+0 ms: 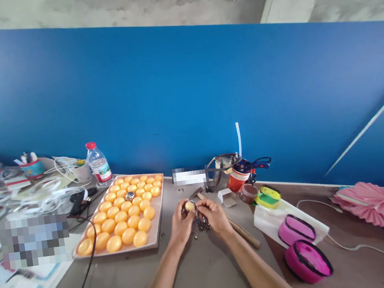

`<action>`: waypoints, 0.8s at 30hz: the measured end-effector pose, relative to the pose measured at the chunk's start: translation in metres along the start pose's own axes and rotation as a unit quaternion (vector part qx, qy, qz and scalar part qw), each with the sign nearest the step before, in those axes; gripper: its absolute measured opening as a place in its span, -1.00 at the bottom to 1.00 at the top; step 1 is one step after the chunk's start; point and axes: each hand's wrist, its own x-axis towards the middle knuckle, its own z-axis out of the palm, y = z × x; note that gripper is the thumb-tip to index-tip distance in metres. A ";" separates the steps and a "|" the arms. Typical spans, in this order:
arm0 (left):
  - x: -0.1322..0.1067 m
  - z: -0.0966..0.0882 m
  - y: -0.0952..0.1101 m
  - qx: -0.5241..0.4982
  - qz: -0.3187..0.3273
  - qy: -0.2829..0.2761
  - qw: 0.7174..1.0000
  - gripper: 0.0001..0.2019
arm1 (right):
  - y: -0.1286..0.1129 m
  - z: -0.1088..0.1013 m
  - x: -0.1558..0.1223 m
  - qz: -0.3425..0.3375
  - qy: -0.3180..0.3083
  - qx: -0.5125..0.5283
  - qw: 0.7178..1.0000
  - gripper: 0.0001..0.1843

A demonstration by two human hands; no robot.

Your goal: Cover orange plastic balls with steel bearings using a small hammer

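Note:
My left hand [181, 223] is closed around a pale yellow ball [190, 206], with dark, shiny bits showing at its edge. Close against it, my right hand [214, 215] pinches its fingers together; what they hold is too small to make out. A heap of small silvery pieces [203, 225] lies on the table between the hands. Left of them stands a pale tray [152, 244] with rows of orange balls [121, 217]. Among these sits one ball covered in silvery pieces [130, 196]. Behind my hands is a hammer [195, 193], and a wooden stick [243, 232] passes beside my right wrist.
A water bottle [99, 163] stands behind the tray. A black cable [83, 276] crosses the tray's left corner. To the right are a red cup [238, 179] with tools, a round jar [248, 193], and pink pouches [308, 261]. A blue partition [185, 93] rises behind the table.

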 end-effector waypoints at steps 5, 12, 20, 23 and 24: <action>0.002 0.001 -0.009 -0.070 -0.017 -0.007 0.997 -0.52 | -0.008 0.000 -0.002 -0.027 0.009 -0.058 0.998 -0.86; 0.000 0.001 -0.005 -0.003 0.030 -0.022 0.999 -0.68 | -0.009 0.001 -0.003 -0.027 -0.004 -0.072 0.997 -0.88; -0.002 -0.003 -0.007 0.068 0.064 -0.016 0.995 -0.67 | -0.002 0.000 -0.001 0.003 -0.017 -0.068 0.998 -0.87; -0.004 -0.002 -0.007 0.087 0.066 -0.014 0.994 -0.66 | -0.002 0.002 -0.002 0.007 -0.013 -0.068 0.998 -0.90; -0.004 -0.002 -0.006 0.093 0.065 -0.014 0.993 -0.66 | -0.003 0.003 -0.002 0.007 -0.010 -0.069 0.998 -0.90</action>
